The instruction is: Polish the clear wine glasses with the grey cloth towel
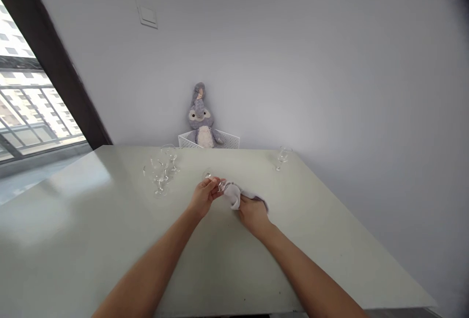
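Near the middle of the table, my left hand (205,195) grips the stem of a stemmed glass (208,174), whose round foot points to the far left. My right hand (254,214) is closed on a light grey cloth (233,196). That cloth wraps the glass's bowl, so most of the bowl is hidden. The cloth's loose end trails to the right behind my right hand.
Several clear stemmed glasses (160,176) stand close together at the left. One more stemmed glass (282,157) is near the far right edge. Behind the pale table (110,240), a plush toy (200,117) sits in a white perforated basket (230,140) against the wall.
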Motion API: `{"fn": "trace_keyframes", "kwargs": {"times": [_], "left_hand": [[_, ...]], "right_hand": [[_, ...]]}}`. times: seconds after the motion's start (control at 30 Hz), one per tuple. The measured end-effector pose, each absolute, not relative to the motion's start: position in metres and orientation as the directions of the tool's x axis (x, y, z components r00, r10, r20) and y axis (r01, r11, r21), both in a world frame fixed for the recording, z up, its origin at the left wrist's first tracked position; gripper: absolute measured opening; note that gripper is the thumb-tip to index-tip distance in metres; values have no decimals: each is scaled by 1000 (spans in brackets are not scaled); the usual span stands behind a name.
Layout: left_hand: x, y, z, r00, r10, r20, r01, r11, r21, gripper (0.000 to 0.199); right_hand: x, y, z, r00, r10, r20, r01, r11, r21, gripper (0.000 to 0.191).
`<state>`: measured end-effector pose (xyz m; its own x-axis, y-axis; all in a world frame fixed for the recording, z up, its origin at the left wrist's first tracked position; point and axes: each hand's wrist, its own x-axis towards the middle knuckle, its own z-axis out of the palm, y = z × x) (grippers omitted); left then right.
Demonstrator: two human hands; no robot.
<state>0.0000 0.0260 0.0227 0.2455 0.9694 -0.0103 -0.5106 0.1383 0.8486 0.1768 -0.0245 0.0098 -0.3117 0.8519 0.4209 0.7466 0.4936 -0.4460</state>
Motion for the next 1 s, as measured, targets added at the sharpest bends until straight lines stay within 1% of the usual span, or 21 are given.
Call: {"fn": "trace_keyframes", "kwargs": {"times": [0.07,0.17,0.23,0.3,0.33,0.4,0.43,0.47,0.5,0.53,0.57,0.63,0.67,0.7,0.73,0.77,0.8,0.87,0.93,1.0], "left_hand": [[-6,31,24,143,990,-10,-547,87,832,21],[-19,39,23,-33,999,6,-559,-23,829,22],[-22,42,21,-130,991,42,-505,-102,857,23],[-19,40,19,-174,981,87,-415,-153,897,22],[-14,37,19,-161,981,106,-375,-160,913,22],[-2,29,20,-56,988,145,-319,-156,935,20],[4,24,22,17,985,169,-307,-156,939,20],[10,19,24,86,977,195,-305,-161,939,20],[14,15,26,145,965,220,-312,-166,936,19],[17,11,27,193,952,236,-323,-166,932,18],[19,9,28,231,942,243,-335,-157,929,17],[20,6,28,290,931,223,-355,-111,928,15],[21,7,27,310,930,200,-364,-79,928,15],[21,7,26,322,931,174,-376,-44,926,16],[21,8,24,321,935,150,-394,-13,919,17],[21,9,23,310,941,134,-419,9,908,18],[22,9,23,291,948,128,-448,17,894,18],[24,8,24,228,962,150,-500,-17,866,17],[26,6,27,154,967,202,-505,-99,857,16],[28,3,28,105,962,252,-455,-179,872,16]], "right_hand": [[183,-21,14,-291,854,432,780,473,-411,43],[187,-23,19,-207,843,497,787,445,-427,57],[185,-28,23,-173,821,545,792,444,-418,57],[181,-35,27,-208,796,569,819,460,-344,52],[178,-38,30,-245,785,569,834,470,-289,49],[171,-44,34,-314,763,565,849,492,-192,46],[168,-46,35,-337,755,562,847,504,-169,46],[166,-46,36,-349,751,560,838,517,-172,47],[164,-46,37,-346,755,557,823,529,-206,46],[165,-44,36,-323,770,550,802,531,-273,44],[166,-41,35,-281,797,534,771,519,-370,42],[171,-33,32,-170,877,449,641,444,-626,38],[174,-29,31,-137,921,365,526,380,-761,37],[176,-25,29,-127,956,263,377,292,-879,37],[178,-22,28,-145,976,161,200,188,-962,37],[179,-20,27,-182,981,72,10,76,-997,38],[179,-19,26,-223,975,8,-171,-31,-985,39],[176,-20,27,-273,961,-53,-451,-176,-875,39],[169,-22,28,-306,951,-54,-604,-238,-761,36],[164,-25,28,-301,953,-36,-679,-240,-694,33]]}}
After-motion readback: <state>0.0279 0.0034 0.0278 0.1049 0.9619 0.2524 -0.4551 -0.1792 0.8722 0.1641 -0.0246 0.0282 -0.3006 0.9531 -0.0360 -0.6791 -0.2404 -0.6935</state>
